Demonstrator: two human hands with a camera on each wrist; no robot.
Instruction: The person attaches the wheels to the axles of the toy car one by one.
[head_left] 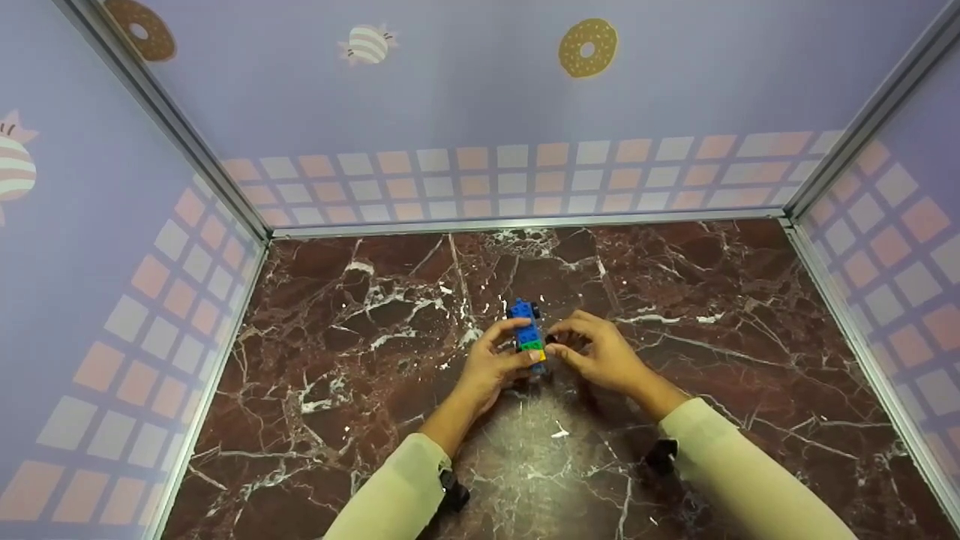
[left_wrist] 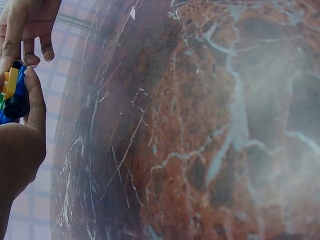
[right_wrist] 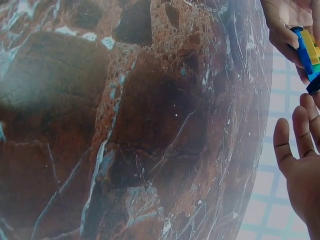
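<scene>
A small toy car [head_left: 527, 331] of building bricks, blue with green and yellow pieces, is gripped along its sides by my left hand [head_left: 487, 367]. Black wheels [head_left: 535, 309] show at its far end. My right hand [head_left: 604, 352] pinches a small black wheel [head_left: 552, 340] between thumb and forefinger, close against the car's right side; whether it is seated there I cannot tell. In the left wrist view the car's yellow brick [left_wrist: 10, 82] and a black wheel [left_wrist: 16, 106] face the camera. The right wrist view cuts off part of the car [right_wrist: 306, 52].
Both hands work above a dark red marble-patterned tabletop [head_left: 360, 420] with white veins. Purple panels [head_left: 480, 97] with printed sweets and pink and white squares enclose it at the back and sides, joined by metal edging [head_left: 525, 223].
</scene>
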